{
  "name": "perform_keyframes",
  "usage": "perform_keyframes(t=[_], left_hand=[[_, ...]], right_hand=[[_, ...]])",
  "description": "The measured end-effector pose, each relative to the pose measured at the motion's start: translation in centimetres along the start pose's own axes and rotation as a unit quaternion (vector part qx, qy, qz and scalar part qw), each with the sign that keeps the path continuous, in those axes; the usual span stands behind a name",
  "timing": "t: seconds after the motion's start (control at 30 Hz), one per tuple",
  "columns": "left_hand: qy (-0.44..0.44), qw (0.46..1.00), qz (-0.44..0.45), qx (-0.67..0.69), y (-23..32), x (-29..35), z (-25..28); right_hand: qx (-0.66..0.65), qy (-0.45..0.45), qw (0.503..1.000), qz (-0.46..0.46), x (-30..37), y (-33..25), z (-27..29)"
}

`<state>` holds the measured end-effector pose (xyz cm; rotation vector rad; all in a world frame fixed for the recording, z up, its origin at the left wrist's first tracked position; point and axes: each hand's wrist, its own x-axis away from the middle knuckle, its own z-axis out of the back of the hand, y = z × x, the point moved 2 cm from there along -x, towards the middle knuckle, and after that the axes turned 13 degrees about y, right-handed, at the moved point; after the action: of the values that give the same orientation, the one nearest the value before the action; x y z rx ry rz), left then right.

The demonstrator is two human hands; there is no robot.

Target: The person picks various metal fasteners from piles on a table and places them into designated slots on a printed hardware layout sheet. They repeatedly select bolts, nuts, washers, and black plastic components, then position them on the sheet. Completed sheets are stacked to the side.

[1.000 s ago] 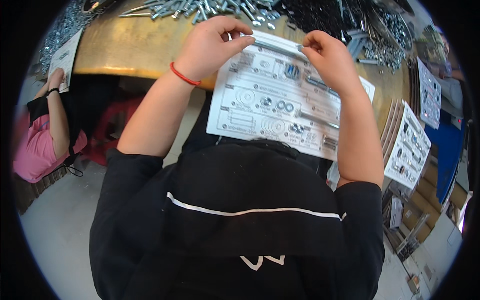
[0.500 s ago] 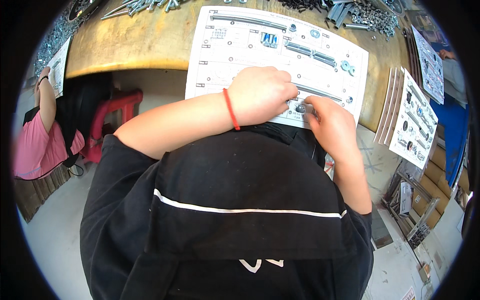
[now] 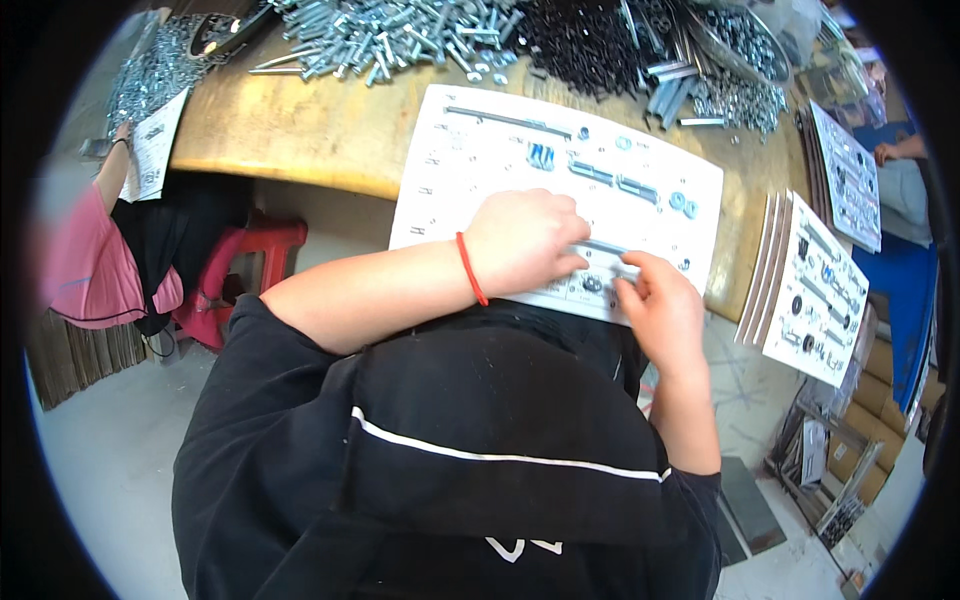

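- White board (image 3: pixel 470 190) lies tilted across the tabletop (image 3: pixel 300 130), its lower edge reaching past the wooden front edge and over the person's lap.
- Rows of hardware show on the board: a long rod (image 3: pixel 510 121) near the top edge, two short rods (image 3: pixel 613 180) further down and washers (image 3: pixel 683 205) near the right edge. Whether they are printed or real cannot be told.
- Left grip (image 3: pixel 525 240) lies over the board's lower middle, fingers bent inward; whether they are clamped on anything cannot be told. Its forearm, with a red band (image 3: pixel 471 270), crosses the board's lower left edge.
- Right grip (image 3: pixel 660 305) is at the lower right edge, thumb and forefinger apart. A narrow gap separates the two grips.
- Bolts (image 3: pixel 400 40), black screws (image 3: pixel 585 45) and nuts (image 3: pixel 740 100) are heaped along the far side. A strip of yellow wood runs between them and the board's top edge, with wider room to its left.
- Stacked boards (image 3: pixel 815 290) stand beside the tabletop's right edge, limiting sideways room there.
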<state>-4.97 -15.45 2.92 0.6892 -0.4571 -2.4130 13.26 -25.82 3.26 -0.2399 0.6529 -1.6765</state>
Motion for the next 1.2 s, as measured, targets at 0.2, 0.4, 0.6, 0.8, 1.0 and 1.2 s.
perform_keyframes(t=[0.2,0.4,0.6,0.8,1.0,1.2], left_hand=[[0.134,0.975,0.125,-0.128,-9.6,-2.5,7.6],[0.125,0.955,0.173,-0.205,-16.9,-2.8,9.8],[0.049,0.949,0.015,-0.313,-19.1,-5.3,7.0],[-0.086,0.946,-0.028,-0.311,-19.1,-7.6,6.0],[0.076,0.979,-0.009,-0.187,-20.2,-7.1,7.1],[0.249,0.937,0.203,0.140,-17.5,-3.2,9.5]], right_hand=[[0.069,0.006,0.997,0.023,-7.6,1.1,1.2],[0.044,0.007,0.989,0.139,-15.1,-2.7,-4.6],[0.122,0.063,0.974,0.178,-23.2,-8.3,-12.4],[0.257,0.069,0.940,0.215,-27.7,-8.5,-15.3],[0.290,0.024,0.928,0.231,-27.2,-11.6,-14.4],[0.235,0.092,0.949,0.190,-26.3,-11.5,-11.4]])
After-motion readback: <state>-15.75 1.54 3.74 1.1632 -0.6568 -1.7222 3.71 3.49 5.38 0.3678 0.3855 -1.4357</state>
